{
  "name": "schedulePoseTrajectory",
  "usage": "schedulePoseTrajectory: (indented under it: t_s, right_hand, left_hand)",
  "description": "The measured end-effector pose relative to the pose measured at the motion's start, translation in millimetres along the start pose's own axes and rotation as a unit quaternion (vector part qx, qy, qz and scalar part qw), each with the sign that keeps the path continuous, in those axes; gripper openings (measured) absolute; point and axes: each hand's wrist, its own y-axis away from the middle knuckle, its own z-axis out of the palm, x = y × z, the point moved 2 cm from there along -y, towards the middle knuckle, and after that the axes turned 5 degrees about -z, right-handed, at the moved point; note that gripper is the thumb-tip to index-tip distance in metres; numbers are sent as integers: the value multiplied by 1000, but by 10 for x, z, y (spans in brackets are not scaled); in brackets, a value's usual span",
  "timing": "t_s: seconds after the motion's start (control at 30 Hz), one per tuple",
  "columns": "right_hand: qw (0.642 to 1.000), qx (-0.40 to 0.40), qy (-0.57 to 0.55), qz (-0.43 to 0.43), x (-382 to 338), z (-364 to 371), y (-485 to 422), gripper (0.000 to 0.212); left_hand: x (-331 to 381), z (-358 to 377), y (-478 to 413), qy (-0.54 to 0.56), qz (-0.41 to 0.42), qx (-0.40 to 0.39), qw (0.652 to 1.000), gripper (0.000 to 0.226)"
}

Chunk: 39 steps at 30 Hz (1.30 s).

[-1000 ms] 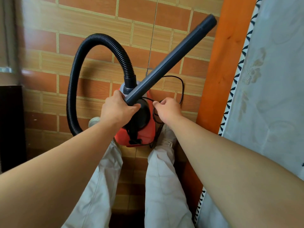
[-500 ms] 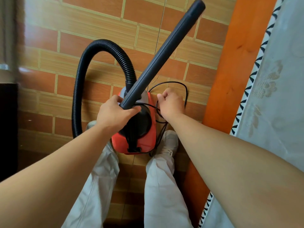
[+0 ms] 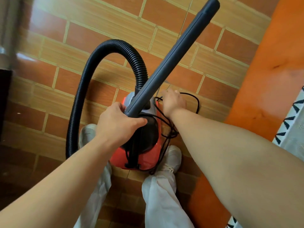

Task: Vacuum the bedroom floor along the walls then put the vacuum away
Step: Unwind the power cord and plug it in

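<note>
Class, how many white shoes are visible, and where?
2: left shoe between the hose and the red vacuum, partly hidden; right shoe at the vacuum's right.

There is one view — it sits on the person's head. It looks forward and steeply down at the tiled floor (image 3: 213, 60). Both arms (image 3: 49, 186) fill the bottom corners, big and very close. The left hand (image 3: 118, 122) and right hand (image 3: 172, 101) sit near the middle, with the vacuum (image 3: 144, 155) and the shoes (image 3: 172, 157) right under them — the pipe (image 3: 172, 60) points away to the top edge.
</note>
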Motion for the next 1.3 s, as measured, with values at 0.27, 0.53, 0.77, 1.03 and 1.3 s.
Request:
schedulePoseTrajectory:
  t_s: [0.27, 0.53, 0.77, 1.03, 1.3]
  right_hand:
    - [997, -15, 81, 0, 31, 59, -102, 29]
    - [999, -2, 50, 16, 181, 42, 128, 30]
    - [995, -4, 78, 58, 378, 124, 255, 36]
    - [985, -6, 58, 164, 765, 233, 472, 33]
    - [985, 65, -46, 152, 564, 158, 485, 29]
  left_hand:
    - [72, 5, 97, -49, 1, 23, 999, 44]
    - [8, -81, 128, -50, 1, 12, 999, 43]
    - [-14, -149, 56, -71, 12, 8, 997, 35]
    - [28, -159, 13, -127, 43, -5, 991, 38]
    - [30, -140, 46, -125, 60, -6, 990, 35]
